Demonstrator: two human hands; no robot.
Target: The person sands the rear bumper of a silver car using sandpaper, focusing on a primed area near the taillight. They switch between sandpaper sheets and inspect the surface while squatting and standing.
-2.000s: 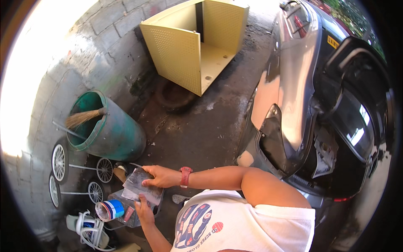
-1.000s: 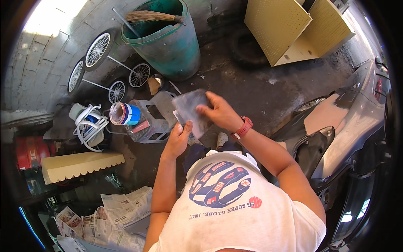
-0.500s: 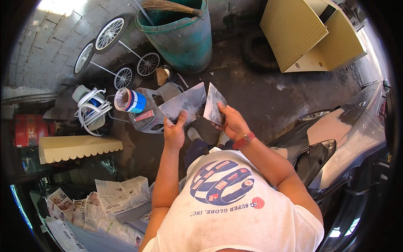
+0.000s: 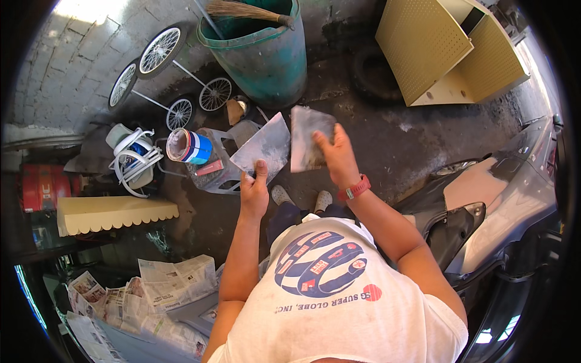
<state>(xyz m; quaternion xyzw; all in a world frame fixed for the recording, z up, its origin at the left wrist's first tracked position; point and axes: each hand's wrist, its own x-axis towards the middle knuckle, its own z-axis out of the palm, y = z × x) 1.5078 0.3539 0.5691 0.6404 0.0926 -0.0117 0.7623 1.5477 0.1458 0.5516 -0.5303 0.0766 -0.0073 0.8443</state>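
In my left hand (image 4: pixel 254 192) is a thin flat grey plate (image 4: pixel 270 144), its lower corner pinched between thumb and fingers and its face smeared whitish. My right hand (image 4: pixel 340 158), below a red wristwatch (image 4: pixel 355 187), grips a second grey plate (image 4: pixel 305 136) with the thumb across its face. That second plate is slightly blurred and stands upright, with a small gap between the two. Left of them, a blue can (image 4: pixel 197 149) with a crusted rim stands on a grey plastic stool (image 4: pixel 227 184). Beside the can lies a small reddish-pink block (image 4: pixel 209 167).
A green bin (image 4: pixel 260 66) with a broom (image 4: pixel 245 10) stands ahead, near white-spoked wheels (image 4: pixel 160 49). Far right is a cream perforated cabinet (image 4: pixel 423 54); nearer right, a grey vehicle panel (image 4: pixel 505 199). Newspapers (image 4: pixel 178 281) cover something at lower left.
My right hand has turned its plate so more of the face shows, moving it slightly up and right. The left plate has tilted more upright.
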